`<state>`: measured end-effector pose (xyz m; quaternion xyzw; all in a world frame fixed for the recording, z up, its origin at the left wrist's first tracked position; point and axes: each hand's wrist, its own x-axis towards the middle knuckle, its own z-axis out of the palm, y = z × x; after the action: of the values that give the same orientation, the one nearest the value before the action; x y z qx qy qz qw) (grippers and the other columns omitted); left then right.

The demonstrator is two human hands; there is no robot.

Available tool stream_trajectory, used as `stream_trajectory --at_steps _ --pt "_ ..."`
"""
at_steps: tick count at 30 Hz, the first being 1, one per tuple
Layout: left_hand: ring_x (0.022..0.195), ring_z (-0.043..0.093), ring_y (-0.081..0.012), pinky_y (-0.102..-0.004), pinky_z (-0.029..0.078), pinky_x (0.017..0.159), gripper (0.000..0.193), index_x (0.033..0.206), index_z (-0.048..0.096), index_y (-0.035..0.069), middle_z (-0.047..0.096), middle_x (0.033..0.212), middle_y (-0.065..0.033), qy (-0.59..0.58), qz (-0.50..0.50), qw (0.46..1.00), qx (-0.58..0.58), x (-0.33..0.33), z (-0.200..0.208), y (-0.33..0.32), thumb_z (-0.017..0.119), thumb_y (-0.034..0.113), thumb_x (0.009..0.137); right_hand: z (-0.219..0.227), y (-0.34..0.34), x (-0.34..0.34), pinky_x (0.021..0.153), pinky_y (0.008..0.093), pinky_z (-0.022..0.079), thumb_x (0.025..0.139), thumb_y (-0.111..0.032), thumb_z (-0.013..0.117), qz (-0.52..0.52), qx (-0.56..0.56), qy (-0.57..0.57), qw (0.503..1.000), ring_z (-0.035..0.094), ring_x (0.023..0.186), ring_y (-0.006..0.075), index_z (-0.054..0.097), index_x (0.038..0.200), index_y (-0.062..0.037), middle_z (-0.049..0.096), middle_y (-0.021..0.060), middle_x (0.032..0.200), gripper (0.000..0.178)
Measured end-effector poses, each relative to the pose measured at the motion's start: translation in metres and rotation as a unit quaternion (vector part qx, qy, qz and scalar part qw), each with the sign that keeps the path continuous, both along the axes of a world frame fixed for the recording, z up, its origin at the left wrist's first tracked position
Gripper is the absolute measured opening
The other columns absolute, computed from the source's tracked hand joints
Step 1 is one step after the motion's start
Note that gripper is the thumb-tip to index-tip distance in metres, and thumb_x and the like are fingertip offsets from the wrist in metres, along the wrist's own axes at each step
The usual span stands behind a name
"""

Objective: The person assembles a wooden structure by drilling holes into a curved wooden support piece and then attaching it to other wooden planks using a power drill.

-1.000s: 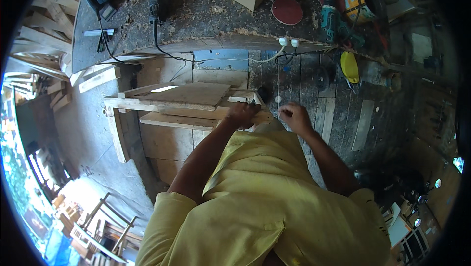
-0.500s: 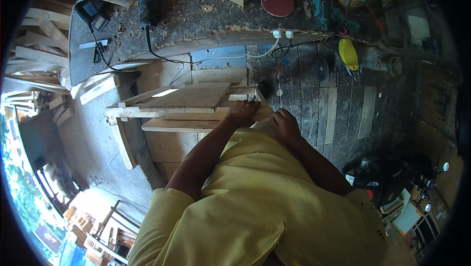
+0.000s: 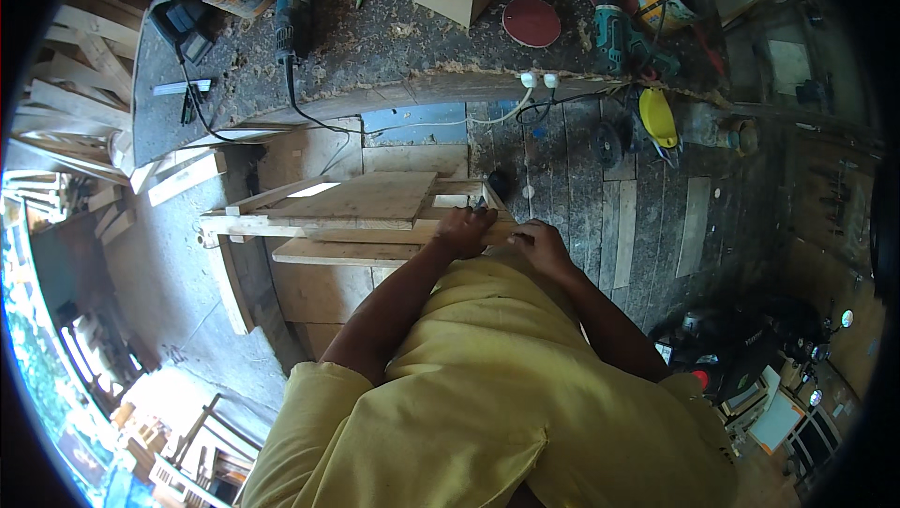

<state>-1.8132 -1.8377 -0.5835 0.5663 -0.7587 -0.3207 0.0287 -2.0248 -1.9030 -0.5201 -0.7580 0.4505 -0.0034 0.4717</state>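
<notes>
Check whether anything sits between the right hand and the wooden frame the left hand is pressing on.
Nothing visible does. The left hand already rests on the wooden frame at its right end. The right hand is just beside it, at the frame's near corner, with no tool or offcut showing in the small gap. Whether its fingers hold something small cannot be told.
</notes>
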Motion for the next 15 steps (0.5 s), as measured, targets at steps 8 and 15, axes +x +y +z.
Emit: stream_trajectory --at_steps 8,15 --pt "0.099 0.065 -0.0362 -0.0479 0.051 0.087 0.065 0.13 0.045 0.01 0.06 0.123 -0.0161 -0.006 -0.014 0.997 0.076 0.0 0.018 -0.01 0.074 0.035 0.077 -0.026 -0.003 -0.014 0.075 0.0282 0.052 0.084 -0.016 0.079 -0.14 0.152 -0.034 0.978 0.065 0.08 0.0115 0.064 0.103 -0.0034 0.068 0.0039 0.088 0.027" --pt "0.112 0.061 -0.0347 -0.0479 0.05 0.089 0.064 0.13 0.045 0.01 0.06 0.123 -0.0169 -0.049 -0.038 0.989 0.132 -0.003 0.032 -0.022 0.073 0.032 0.077 -0.023 0.014 -0.026 0.081 0.0314 0.053 0.081 -0.02 0.082 -0.184 0.176 -0.113 0.96 0.068 0.085 0.0167 0.062 0.121 -0.0022 0.07 0.0092 0.095 0.048"
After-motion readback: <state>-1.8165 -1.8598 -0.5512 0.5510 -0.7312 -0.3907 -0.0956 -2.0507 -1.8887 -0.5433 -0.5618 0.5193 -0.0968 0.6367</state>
